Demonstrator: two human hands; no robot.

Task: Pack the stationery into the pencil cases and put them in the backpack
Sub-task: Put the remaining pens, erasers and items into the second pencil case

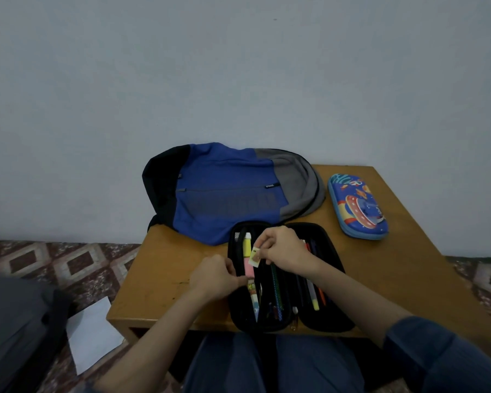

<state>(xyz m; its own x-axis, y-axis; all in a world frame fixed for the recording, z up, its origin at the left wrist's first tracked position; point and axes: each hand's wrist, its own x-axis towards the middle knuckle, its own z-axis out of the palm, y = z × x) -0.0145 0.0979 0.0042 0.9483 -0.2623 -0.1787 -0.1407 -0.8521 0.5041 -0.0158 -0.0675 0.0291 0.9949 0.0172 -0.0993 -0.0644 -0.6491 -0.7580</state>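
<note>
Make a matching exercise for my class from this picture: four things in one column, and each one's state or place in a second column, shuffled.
Column A
1. backpack
2. black pencil case
3. blue cartoon pencil case
4. small eraser

Column B
a. zipped shut, at the table's right side
b. pinched in the right hand's fingers
c. lying flat at the table's far edge, by the wall
d. spread open, pens inside

Pairs: 1-c, 2-d, 3-a, 4-b
</note>
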